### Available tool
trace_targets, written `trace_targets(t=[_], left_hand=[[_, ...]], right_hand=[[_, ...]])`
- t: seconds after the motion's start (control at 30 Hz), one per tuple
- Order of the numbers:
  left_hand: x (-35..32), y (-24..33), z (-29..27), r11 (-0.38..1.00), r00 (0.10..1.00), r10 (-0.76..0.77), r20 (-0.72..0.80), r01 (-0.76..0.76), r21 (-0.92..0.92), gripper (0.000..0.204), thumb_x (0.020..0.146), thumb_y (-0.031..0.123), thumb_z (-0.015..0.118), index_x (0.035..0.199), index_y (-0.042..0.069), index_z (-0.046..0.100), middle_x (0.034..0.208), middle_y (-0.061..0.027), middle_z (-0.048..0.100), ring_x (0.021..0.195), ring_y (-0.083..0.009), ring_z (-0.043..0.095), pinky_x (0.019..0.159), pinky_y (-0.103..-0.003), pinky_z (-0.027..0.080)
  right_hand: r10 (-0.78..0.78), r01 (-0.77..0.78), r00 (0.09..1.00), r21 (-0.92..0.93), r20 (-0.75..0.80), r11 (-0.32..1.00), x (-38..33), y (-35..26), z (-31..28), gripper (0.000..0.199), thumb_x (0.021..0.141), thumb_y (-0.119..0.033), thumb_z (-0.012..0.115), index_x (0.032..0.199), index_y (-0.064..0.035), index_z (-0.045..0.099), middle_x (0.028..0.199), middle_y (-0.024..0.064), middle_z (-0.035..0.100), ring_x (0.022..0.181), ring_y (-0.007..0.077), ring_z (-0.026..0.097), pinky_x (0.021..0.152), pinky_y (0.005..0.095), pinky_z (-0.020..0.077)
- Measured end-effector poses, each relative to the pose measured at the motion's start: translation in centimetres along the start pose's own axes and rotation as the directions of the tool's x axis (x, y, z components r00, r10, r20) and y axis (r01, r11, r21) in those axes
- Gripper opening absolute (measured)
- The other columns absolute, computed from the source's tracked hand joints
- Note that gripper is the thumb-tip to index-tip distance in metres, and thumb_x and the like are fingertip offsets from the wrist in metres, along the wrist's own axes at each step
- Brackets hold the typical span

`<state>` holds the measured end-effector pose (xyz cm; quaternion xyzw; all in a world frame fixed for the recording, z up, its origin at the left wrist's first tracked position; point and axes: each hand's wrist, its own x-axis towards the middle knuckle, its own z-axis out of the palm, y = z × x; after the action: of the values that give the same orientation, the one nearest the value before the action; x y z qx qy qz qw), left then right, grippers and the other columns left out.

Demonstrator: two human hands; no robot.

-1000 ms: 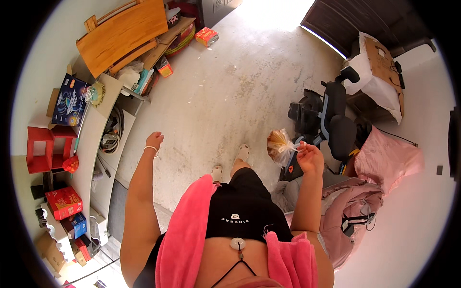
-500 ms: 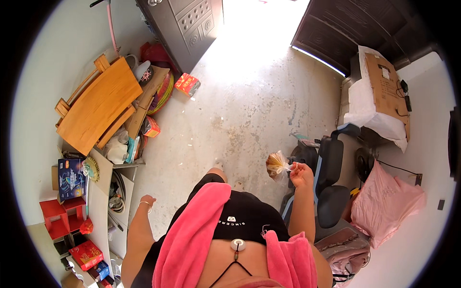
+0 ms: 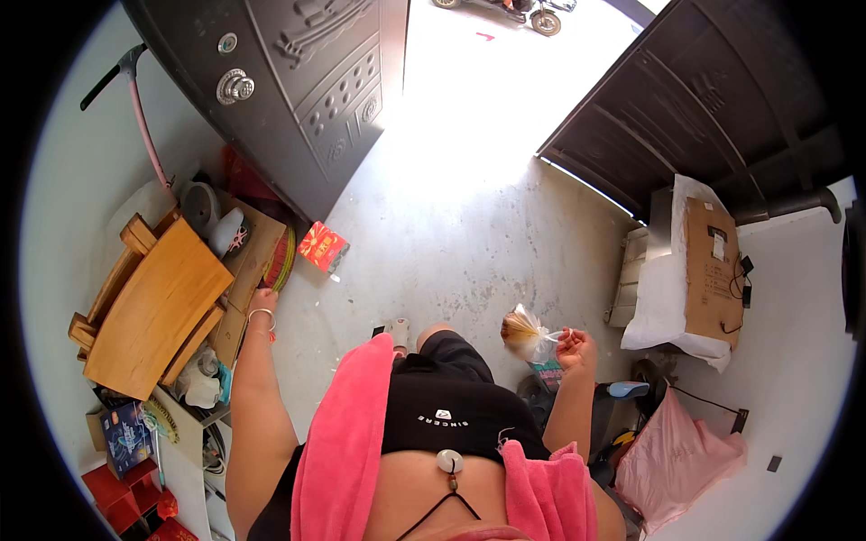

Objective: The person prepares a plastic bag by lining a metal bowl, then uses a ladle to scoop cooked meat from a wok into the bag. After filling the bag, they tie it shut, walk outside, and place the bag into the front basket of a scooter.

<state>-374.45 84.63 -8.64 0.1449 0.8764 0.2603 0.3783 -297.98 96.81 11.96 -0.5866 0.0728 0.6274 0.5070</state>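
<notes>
My right hand (image 3: 575,350) is closed on the twisted neck of a small clear plastic bag (image 3: 526,335). The bag hangs off its fingers to the left, with something yellow-brown inside that I cannot make out. On the left, my left hand (image 3: 263,301) hangs at the end of a stretched-out arm, fingers curled, with nothing visible in it. A bracelet circles that wrist. From above, this hand overlaps the edge of a cardboard piece (image 3: 242,288) beside a wooden stool-like piece (image 3: 161,307); contact cannot be told.
Ahead is a bright doorway between a dark open door (image 3: 298,99) and a dark door leaf (image 3: 686,99). A red box (image 3: 322,247) lies by the left door. At right stand a cardboard-covered stack (image 3: 711,270) and a pink bag (image 3: 681,460). A motorbike (image 3: 544,20) shows outside.
I have moved forward, closer to the doorway, and the seat at right has slid mostly out of view behind me. My left arm has swung forward. The bag stays in my right hand.
</notes>
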Motion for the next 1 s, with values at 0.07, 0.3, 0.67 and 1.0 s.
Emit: trace_targets(t=[0.07, 0.3, 0.67, 1.0], left_hand=[[-1.1, 21.9, 4.7, 0.857, 0.854, 0.494, 0.162, -0.510, 0.076, 0.031, 0.083, 0.020, 0.062, 0.107, 0.001, 0.057, 0.095, -0.0134, 0.063, 0.086, -0.0200, 0.060, 0.075, -0.032, 0.047], [1.8, 54.4, 14.8, 0.470, 0.396, 0.783, 0.479, -0.882, -0.039, 0.035, 0.083, 0.014, 0.062, 0.115, 0.000, 0.057, 0.104, -0.0144, 0.065, 0.092, -0.0211, 0.063, 0.082, -0.031, 0.049], [18.7, 33.7, 7.0, 0.795, 0.917, -0.394, 0.061, 0.307, 0.523, 0.028, 0.075, 0.024, 0.065, 0.085, -0.001, 0.065, 0.075, -0.0156, 0.066, 0.074, -0.0263, 0.065, 0.070, -0.036, 0.051], [39.2, 63.7, 27.9, 0.877, 0.932, -0.317, 0.177, 0.216, 0.429, 0.023, 0.078, 0.018, 0.066, 0.090, -0.001, 0.064, 0.075, -0.0123, 0.064, 0.074, -0.0206, 0.062, 0.070, -0.033, 0.050]], right_hand=[[-0.006, 0.007, 0.999, 0.031, -0.045, 1.000, 1.9, -1.6, 4.4, 0.020, 0.078, -0.008, 0.051, 0.093, 0.0060, 0.055, 0.075, 0.0086, 0.060, 0.064, 0.0174, 0.057, 0.051, 0.0256, 0.0418], [0.062, -0.051, 0.994, 0.124, -0.090, 0.991, 15.8, -6.6, 22.1, 0.024, 0.080, -0.007, 0.050, 0.097, 0.0086, 0.054, 0.069, 0.0072, 0.057, 0.060, 0.0152, 0.054, 0.051, 0.0252, 0.0380], [0.116, -0.114, 0.993, 0.089, -0.014, 0.989, 32.2, -19.5, 47.4, 0.021, 0.079, -0.008, 0.052, 0.094, 0.0071, 0.057, 0.062, 0.0019, 0.052, 0.057, 0.0130, 0.050, 0.050, 0.0238, 0.0364], [0.023, 0.000, 0.985, 0.136, -0.168, 0.991, 46.3, -36.4, 65.5, 0.027, 0.079, -0.010, 0.051, 0.098, 0.0090, 0.055, 0.067, 0.0024, 0.052, 0.057, 0.0120, 0.050, 0.051, 0.0240, 0.0343]])
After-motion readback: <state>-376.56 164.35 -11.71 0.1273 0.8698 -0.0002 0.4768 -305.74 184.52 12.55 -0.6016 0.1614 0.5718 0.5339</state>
